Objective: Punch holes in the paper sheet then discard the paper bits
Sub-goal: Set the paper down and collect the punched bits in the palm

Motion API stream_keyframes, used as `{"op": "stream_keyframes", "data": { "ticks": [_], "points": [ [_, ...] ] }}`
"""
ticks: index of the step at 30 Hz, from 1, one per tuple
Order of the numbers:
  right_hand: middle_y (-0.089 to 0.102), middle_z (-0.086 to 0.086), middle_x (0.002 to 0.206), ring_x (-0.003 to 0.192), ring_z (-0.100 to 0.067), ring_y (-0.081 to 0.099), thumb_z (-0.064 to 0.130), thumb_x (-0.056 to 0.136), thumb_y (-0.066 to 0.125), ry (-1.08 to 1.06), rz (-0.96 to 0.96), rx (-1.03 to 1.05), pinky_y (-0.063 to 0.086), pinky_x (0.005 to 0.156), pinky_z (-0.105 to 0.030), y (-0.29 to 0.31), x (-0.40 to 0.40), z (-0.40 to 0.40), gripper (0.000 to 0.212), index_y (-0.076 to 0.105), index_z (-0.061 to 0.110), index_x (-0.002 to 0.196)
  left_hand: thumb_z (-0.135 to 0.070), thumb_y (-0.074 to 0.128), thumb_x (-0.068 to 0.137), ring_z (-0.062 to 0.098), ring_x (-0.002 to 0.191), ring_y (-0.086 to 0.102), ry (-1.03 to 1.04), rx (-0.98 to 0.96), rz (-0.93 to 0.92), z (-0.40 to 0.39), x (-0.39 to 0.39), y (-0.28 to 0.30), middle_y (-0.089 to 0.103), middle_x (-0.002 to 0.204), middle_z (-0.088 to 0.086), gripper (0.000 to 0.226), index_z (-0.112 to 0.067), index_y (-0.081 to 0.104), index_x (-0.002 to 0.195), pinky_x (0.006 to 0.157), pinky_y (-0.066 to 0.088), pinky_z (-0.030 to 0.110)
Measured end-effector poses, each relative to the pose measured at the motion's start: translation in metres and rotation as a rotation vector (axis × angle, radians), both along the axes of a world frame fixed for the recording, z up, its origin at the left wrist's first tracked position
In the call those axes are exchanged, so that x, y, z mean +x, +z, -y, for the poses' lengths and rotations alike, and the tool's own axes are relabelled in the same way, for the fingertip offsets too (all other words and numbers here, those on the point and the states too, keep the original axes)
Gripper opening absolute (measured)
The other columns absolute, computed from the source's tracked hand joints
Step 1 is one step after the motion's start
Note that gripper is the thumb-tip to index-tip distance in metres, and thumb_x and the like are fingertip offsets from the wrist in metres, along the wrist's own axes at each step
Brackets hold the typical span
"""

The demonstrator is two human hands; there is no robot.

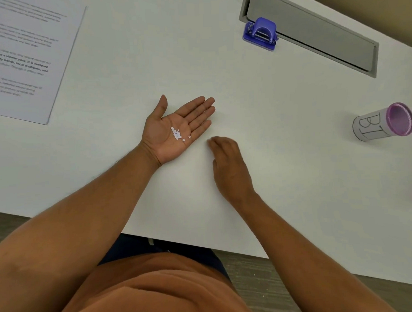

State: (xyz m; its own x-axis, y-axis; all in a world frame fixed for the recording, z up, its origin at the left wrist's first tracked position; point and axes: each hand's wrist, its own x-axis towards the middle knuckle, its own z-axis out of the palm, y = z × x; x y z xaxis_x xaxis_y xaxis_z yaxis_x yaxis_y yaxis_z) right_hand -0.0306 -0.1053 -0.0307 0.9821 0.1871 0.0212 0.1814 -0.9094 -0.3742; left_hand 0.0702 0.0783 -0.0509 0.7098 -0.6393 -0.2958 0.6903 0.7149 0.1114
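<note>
My left hand (176, 129) lies palm up on the white table, fingers straight and together, with several small white paper bits (177, 134) resting in the palm. My right hand (228, 164) is just to its right, palm down, fingers curled toward the table and slightly blurred; whether it holds anything is hidden. The printed paper sheet (26, 54) lies flat at the far left. A blue hole punch (261, 33) stands at the back, right of centre. A pink-rimmed cup wrapped in a paper label (383, 122) lies tilted at the far right, its mouth facing right.
A grey cable-tray lid (312, 33) is set into the table behind the hole punch. The table's front edge (203, 243) runs diagonally close to my body. A few white bits lie on the floor (258, 282) below it.
</note>
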Motion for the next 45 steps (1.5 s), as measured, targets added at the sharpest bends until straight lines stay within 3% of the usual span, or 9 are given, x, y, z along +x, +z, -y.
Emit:
{"op": "stream_keyframes", "data": {
  "ticks": [4,9,16,21,28,31,33,37,45],
  "points": [
    [0.059,-0.023,0.142,0.133,-0.039,0.057,-0.009,0.093,0.060,0.136,-0.024,-0.033,0.053,0.106,-0.045,0.004,-0.008,0.005,0.050,0.057,-0.004,0.142,-0.064,0.026,0.111,0.034,0.160,0.034,-0.017,0.006,0.003,0.000,0.001,0.001,0.036,0.171,0.021,0.085,0.001,0.030,0.165,0.133,0.023,0.047],
    [0.034,-0.012,0.166,0.155,-0.028,0.028,0.004,0.107,0.048,0.314,-0.114,-0.089,0.016,0.125,-0.030,0.012,-0.001,0.017,0.052,0.039,0.010,0.158,-0.065,0.025,0.112,0.034,0.161,0.032,-0.034,0.013,0.009,0.001,0.002,0.000,0.034,0.172,0.020,0.085,0.000,0.028,0.166,0.134,0.020,0.047],
    [0.059,-0.014,0.138,0.128,-0.030,0.052,-0.001,0.101,0.045,0.156,-0.205,-0.044,0.047,0.105,-0.044,0.022,0.002,0.021,0.038,0.062,0.002,0.135,-0.065,0.027,0.111,0.033,0.160,0.035,-0.041,0.019,0.004,0.002,0.002,-0.003,0.037,0.171,0.020,0.085,0.001,0.033,0.164,0.134,0.020,0.048],
    [0.073,-0.020,0.110,0.099,-0.041,0.072,-0.014,0.078,0.076,0.213,-0.075,0.005,0.062,0.082,-0.048,0.020,0.006,0.007,0.038,0.072,-0.005,0.115,-0.065,0.028,0.111,0.034,0.160,0.035,-0.042,0.013,0.002,0.001,0.003,-0.003,0.037,0.171,0.020,0.085,0.000,0.032,0.165,0.134,0.020,0.048],
    [0.076,-0.013,0.089,0.078,-0.036,0.070,-0.009,0.083,0.073,0.046,0.025,0.003,0.061,0.078,-0.046,0.014,0.017,-0.012,0.022,0.076,0.001,0.103,-0.064,0.028,0.111,0.033,0.161,0.033,-0.048,0.002,0.004,0.001,0.003,-0.004,0.036,0.172,0.020,0.084,0.001,0.032,0.165,0.135,0.019,0.047],
    [0.074,-0.002,0.082,0.071,-0.019,0.068,0.001,0.086,0.071,-0.254,-0.039,0.261,0.060,0.075,-0.039,0.025,0.021,-0.025,0.014,0.075,0.009,0.096,-0.065,0.028,0.111,0.034,0.161,0.032,-0.047,0.005,-0.003,0.001,0.002,-0.004,0.036,0.171,0.020,0.085,0.001,0.034,0.164,0.135,0.017,0.047],
    [0.075,0.009,0.083,0.074,-0.009,0.070,0.006,0.084,0.074,-0.391,-0.071,0.492,0.060,0.073,-0.023,0.036,0.024,-0.036,0.015,0.075,0.016,0.096,-0.065,0.028,0.111,0.035,0.161,0.032,-0.045,-0.005,-0.008,0.001,0.002,-0.003,0.036,0.171,0.021,0.085,0.002,0.034,0.163,0.135,0.019,0.048],
    [0.074,0.014,0.086,0.079,-0.005,0.071,0.013,0.084,0.080,-0.363,-0.063,0.677,0.054,0.072,-0.011,0.051,0.030,-0.064,0.014,0.075,0.018,0.096,-0.066,0.029,0.110,0.034,0.161,0.032,-0.061,-0.030,-0.010,0.000,0.001,0.001,0.036,0.171,0.020,0.086,0.001,0.032,0.165,0.131,0.027,0.051],
    [0.075,0.013,0.093,0.087,0.004,0.070,0.011,0.090,0.077,-0.333,-0.121,0.651,0.049,0.077,-0.005,0.050,0.046,-0.069,0.016,0.076,0.016,0.105,-0.066,0.027,0.110,0.033,0.160,0.035,-0.066,0.006,0.007,0.000,0.000,-0.001,0.040,0.169,0.020,0.087,0.002,0.033,0.164,0.133,0.022,0.050]
  ]
}}
